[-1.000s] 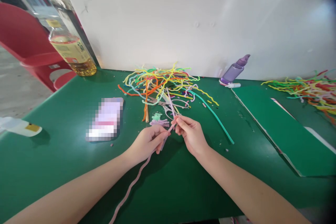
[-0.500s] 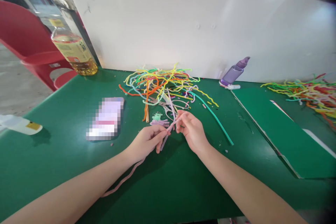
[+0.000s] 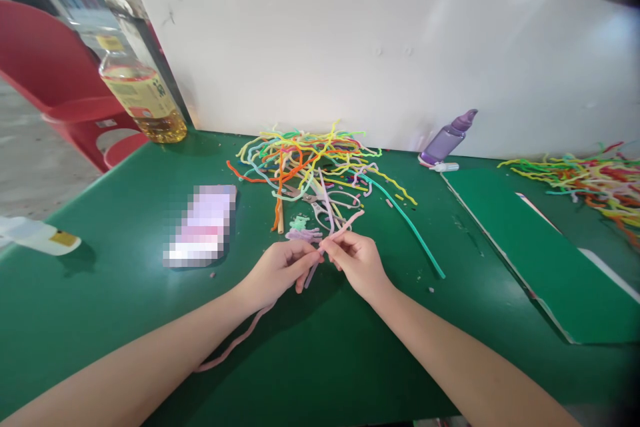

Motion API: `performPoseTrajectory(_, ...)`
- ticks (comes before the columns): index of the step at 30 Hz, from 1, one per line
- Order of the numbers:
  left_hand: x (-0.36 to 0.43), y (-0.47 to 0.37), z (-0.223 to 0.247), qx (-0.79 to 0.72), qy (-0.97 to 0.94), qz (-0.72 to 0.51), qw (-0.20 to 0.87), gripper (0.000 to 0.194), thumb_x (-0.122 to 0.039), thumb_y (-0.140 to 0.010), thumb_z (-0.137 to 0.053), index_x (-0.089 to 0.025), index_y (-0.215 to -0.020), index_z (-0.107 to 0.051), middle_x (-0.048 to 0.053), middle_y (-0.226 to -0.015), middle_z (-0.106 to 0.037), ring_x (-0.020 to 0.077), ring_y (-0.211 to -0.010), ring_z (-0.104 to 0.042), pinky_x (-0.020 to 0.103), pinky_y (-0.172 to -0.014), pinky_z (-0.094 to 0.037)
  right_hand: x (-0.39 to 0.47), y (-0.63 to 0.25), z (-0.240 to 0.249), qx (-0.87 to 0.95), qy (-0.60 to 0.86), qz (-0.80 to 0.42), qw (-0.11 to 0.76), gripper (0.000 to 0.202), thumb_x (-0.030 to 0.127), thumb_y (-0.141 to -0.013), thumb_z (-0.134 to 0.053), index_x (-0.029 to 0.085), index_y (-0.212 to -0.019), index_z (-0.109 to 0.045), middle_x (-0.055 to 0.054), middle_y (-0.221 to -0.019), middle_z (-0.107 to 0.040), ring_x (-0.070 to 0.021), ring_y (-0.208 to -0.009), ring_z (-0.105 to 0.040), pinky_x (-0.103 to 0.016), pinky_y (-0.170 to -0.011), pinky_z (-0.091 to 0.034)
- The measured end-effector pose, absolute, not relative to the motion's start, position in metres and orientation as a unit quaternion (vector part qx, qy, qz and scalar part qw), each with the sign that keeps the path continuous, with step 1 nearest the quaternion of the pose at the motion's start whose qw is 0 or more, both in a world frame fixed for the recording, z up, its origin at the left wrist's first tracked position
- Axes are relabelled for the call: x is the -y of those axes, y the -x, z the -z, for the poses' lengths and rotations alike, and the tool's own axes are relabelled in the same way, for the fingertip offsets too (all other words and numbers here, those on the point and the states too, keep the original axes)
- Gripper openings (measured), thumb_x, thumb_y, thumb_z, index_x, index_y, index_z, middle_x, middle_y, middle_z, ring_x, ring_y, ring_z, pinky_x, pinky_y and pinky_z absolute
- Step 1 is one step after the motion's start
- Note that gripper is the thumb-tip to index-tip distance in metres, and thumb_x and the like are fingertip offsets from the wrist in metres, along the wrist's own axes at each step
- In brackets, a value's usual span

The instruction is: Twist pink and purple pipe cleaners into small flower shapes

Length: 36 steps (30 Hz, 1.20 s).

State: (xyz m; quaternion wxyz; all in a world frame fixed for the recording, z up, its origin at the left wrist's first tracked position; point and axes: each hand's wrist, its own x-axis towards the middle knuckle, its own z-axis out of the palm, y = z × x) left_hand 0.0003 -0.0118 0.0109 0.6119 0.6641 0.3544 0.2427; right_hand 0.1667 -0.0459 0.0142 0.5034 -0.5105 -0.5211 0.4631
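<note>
Near the middle of the green table, my left hand [image 3: 281,271] pinches a pink fuzzy stem [image 3: 235,345], whose long tail trails toward the lower left. My right hand [image 3: 359,264] is closed on the same stem right beside the left fingertips, and its short end sticks out above the right fingers. A lilac stem [image 3: 325,197] crosses the pink one at the fingertips, one end pointing up and the other down. Just beyond the hands are a small lilac and mint piece [image 3: 300,228] and metal scissors [image 3: 320,212].
Behind the scissors lies a pile of coloured stems [image 3: 305,157], with a teal stem [image 3: 410,223] to its right. A phone [image 3: 203,225] and white bottle [image 3: 43,237] are left. Farther out stand an oil bottle [image 3: 145,100] and purple bottle [image 3: 447,140]; green board [image 3: 540,253] lies right.
My right hand has moved down and left to the left fingertips, leaving the pink stem's end free above it. My left hand has barely moved.
</note>
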Motion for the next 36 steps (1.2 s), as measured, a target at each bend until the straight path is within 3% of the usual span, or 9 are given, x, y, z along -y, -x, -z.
performPoseTrajectory(16,0.010,0.001,-0.007,-0.318,-0.646,-0.244,0.650,0.026,-0.034,-0.084,-0.053,-0.015,-0.067,-0.054,-0.001,-0.058,-0.060,0.0102,-0.050,-0.056,0.022,-0.053,-0.044,0.044,-0.166,-0.004,0.489,0.504,-0.474,0.531,0.025,0.040,-0.079,-0.060,0.018,-0.067,-0.061,0.005,-0.047,-0.043,-0.0079,-0.043,-0.037,-0.023,-0.044,-0.028)
performPoseTrajectory(31,0.010,0.001,-0.003,-0.358,-0.633,-0.274,0.629,0.024,-0.035,-0.083,-0.054,-0.014,-0.088,-0.064,0.001,-0.061,-0.064,0.0091,-0.044,-0.052,0.021,-0.048,-0.041,0.037,-0.172,-0.003,0.438,0.485,-0.477,0.588,0.023,0.039,-0.079,-0.060,0.018,-0.070,-0.062,0.005,-0.046,-0.041,-0.0075,-0.043,-0.036,-0.024,-0.045,-0.027)
performPoseTrajectory(36,0.011,0.000,-0.002,-0.364,-0.636,-0.264,0.627,0.024,-0.036,-0.085,-0.052,-0.015,-0.084,-0.063,0.000,-0.061,-0.062,0.0083,-0.046,-0.051,0.020,-0.048,-0.040,0.033,-0.175,-0.002,0.391,0.472,-0.477,0.630,0.021,0.038,-0.079,-0.061,0.018,-0.070,-0.061,0.006,-0.046,-0.039,-0.0067,-0.042,-0.033,-0.023,-0.044,-0.025)
